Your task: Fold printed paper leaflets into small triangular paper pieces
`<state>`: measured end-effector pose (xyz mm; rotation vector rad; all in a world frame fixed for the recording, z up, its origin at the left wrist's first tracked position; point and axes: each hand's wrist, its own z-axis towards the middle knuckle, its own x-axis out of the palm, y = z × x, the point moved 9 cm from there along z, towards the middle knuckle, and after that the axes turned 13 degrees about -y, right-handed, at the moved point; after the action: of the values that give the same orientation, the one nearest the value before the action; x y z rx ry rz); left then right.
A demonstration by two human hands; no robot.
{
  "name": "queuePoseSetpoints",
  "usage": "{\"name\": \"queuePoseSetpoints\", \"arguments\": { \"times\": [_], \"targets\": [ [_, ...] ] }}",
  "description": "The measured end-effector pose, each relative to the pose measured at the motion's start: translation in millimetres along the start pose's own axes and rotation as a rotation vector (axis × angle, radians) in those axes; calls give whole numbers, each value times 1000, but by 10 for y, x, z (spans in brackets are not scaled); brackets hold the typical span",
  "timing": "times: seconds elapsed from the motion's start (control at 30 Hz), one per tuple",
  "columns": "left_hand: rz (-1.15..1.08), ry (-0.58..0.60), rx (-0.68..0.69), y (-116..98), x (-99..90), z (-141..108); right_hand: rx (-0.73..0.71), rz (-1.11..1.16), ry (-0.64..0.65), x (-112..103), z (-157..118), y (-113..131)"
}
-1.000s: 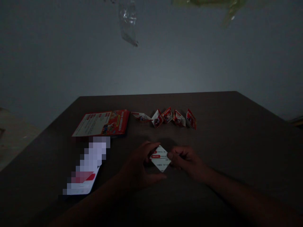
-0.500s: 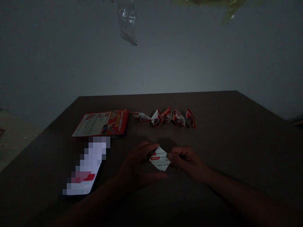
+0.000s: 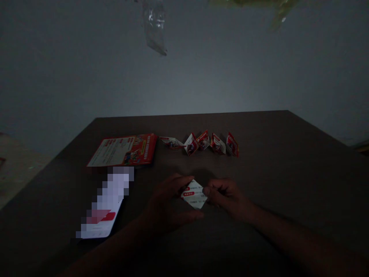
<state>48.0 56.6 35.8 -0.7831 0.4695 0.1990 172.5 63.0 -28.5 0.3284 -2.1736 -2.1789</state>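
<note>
A small folded paper (image 3: 195,194), diamond-shaped and white with red labels and print, is held a little above the table between both hands. My right hand (image 3: 227,196) pinches its right corner with the thumb in front. Around its left side curves my left hand (image 3: 168,202), index fingertip at the top corner and thumb near the bottom one; its other fingers are mostly hidden. Beyond the hands, several folded red-and-white papers (image 3: 218,144) stand or lie in a row.
Printed red-and-white sheets (image 3: 115,150) lie in a stack at the back left. A phone (image 3: 100,231) with a lit, partly blurred screen lies in front of them. The dark table (image 3: 282,161) meets a grey wall (image 3: 230,69), where clear tape (image 3: 155,27) hangs.
The folded paper has tilted very slightly between my hands. Both hands keep nearly the same place, and everything else on the table is unchanged.
</note>
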Motion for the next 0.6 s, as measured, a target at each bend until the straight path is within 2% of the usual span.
{"name": "queuePoseSetpoints", "arguments": {
  "times": [0.17,0.6],
  "targets": [
    [-28,-32,13,-10,-21,6,27,12,2,-1,1,-22],
    [-22,-53,-89,55,-51,13,9,-4,20,8,-4,-27]
  ]
}}
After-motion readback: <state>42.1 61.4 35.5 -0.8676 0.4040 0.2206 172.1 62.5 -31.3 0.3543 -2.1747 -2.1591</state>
